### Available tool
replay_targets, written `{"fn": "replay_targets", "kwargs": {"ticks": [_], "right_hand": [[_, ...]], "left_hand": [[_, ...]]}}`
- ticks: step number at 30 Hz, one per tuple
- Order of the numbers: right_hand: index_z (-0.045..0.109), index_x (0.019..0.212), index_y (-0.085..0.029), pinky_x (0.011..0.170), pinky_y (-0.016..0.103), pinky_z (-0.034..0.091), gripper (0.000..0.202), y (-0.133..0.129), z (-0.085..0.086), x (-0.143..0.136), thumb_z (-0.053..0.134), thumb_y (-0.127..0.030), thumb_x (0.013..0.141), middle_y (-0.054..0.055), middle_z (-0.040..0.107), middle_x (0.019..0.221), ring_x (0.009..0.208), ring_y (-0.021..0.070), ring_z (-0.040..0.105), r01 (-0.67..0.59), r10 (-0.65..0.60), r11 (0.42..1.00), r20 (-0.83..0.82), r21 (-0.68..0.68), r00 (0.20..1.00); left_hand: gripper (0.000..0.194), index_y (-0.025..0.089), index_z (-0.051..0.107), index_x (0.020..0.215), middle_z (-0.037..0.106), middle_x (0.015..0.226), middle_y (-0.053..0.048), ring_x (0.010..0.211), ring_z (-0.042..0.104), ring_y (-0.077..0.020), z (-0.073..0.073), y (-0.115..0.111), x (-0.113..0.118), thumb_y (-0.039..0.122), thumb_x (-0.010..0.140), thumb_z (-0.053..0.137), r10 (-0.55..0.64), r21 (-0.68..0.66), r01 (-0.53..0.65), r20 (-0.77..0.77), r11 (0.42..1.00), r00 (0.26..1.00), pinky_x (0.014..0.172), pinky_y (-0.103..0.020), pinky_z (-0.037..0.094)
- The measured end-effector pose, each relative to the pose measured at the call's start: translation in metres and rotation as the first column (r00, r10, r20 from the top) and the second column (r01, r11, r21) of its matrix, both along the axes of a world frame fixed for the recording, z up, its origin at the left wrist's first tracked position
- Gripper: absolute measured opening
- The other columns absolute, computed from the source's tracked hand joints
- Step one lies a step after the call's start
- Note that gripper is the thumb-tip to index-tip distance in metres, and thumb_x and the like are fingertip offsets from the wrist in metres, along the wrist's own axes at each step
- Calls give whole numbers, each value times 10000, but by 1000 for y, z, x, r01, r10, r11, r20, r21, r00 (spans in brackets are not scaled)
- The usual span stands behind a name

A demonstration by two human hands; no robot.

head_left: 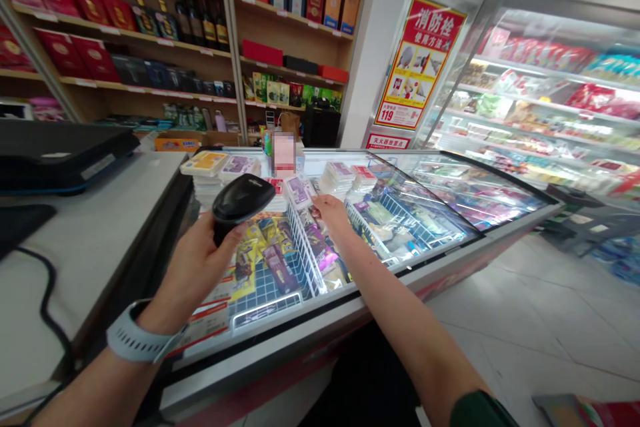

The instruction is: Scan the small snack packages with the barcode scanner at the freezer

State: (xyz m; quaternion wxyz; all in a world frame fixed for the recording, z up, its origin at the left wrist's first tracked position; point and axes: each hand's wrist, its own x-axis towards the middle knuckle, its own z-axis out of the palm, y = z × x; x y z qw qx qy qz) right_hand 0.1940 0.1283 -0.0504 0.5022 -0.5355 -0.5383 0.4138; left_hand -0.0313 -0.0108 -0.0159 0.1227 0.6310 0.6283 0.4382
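Observation:
My left hand, with a pale watch band on the wrist, is wrapped round a black handheld barcode scanner. The scanner's head points forward over the freezer. My right hand reaches across the glass, fingers closed at the edge of a flat white pack with a purple label. Around it stand stacks of similar packs: a yellow-labelled pack and a purple-labelled pack to the left, another purple-labelled stack and a red-labelled stack to the right.
Beneath the glass of the chest freezer, wire baskets hold wrapped frozen goods. A counter with a black device and cable stands left. Shelves of boxes and bottles rise behind; a lit display fridge is at right.

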Motion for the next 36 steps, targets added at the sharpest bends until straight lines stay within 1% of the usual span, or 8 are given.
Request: {"fn": "replay_targets", "kwargs": {"ticks": [5, 9, 13, 22, 24, 27, 32, 36], "right_hand": [[587, 814, -207, 737, 244, 530, 182, -19, -19, 30, 619, -386, 812, -25, 646, 742, 712, 133, 646, 39, -40, 995, 2, 87, 999], [584, 846, -212, 776, 262, 533, 184, -23, -28, 36, 613, -392, 828, -18, 647, 773, 750, 143, 648, 68, -77, 978, 35, 196, 996], [586, 856, -213, 783, 265, 536, 197, -24, -30, 36, 611, -409, 843, -14, 657, 794, 763, 144, 651, 63, -74, 970, 37, 234, 997], [604, 851, -218, 761, 263, 540, 180, -27, -27, 36, 619, -398, 846, -21, 661, 788, 753, 141, 660, 72, -84, 966, 42, 250, 996], [600, 833, -216, 727, 251, 541, 164, -29, -25, 36, 636, -376, 840, -30, 656, 746, 727, 137, 663, 86, -92, 977, 20, 193, 996], [593, 813, -206, 588, 214, 515, 133, -31, -20, 36, 653, -319, 851, -41, 648, 662, 622, 125, 649, 74, -78, 997, -130, -38, 988], [585, 736, -165, 528, 234, 520, 198, -17, -10, 38, 603, -225, 924, 0, 645, 610, 533, 126, 619, 12, -121, 939, -294, -345, 948], [647, 1073, -117, 768, 353, 589, 211, 9, -4, 33, 605, -292, 963, 88, 693, 1017, 864, 185, 683, -36, -124, 894, -324, -446, 938]], "left_hand": [[441, 147, 596, 1009, 671, 917, -95, 825, 607, -260, -2, 0, 14, 541, 834, 501, -121, -15, 120, -145, 993, 982, 755, -376, 460], [393, 165, 592, 985, 674, 914, -102, 826, 593, -268, -8, 1, 21, 518, 850, 484, -215, -47, 210, -245, 977, 945, 768, -396, 448], [368, 191, 576, 989, 684, 971, -108, 898, 592, -285, -14, 1, 25, 521, 857, 479, -226, -81, 212, -272, 974, 935, 856, -429, 437], [350, 195, 557, 972, 661, 873, -79, 824, 565, -275, -16, 0, 26, 518, 861, 480, -228, -94, 209, -288, 973, 930, 820, -419, 415], [365, 191, 564, 978, 655, 873, -81, 826, 558, -274, -16, 0, 25, 526, 860, 479, -219, -87, 202, -285, 976, 933, 815, -416, 414], [376, 185, 567, 962, 645, 876, -86, 827, 550, -270, -14, 1, 24, 534, 854, 479, -201, -82, 185, -274, 979, 941, 803, -407, 419], [363, 186, 557, 925, 632, 848, -76, 790, 557, -259, -8, 2, 23, 531, 838, 486, -165, -69, 153, -245, 986, 955, 742, -378, 417], [399, 175, 566, 968, 641, 881, -80, 813, 580, -261, -5, 1, 20, 543, 836, 483, -131, -33, 127, -228, 991, 965, 745, -370, 425]]}}
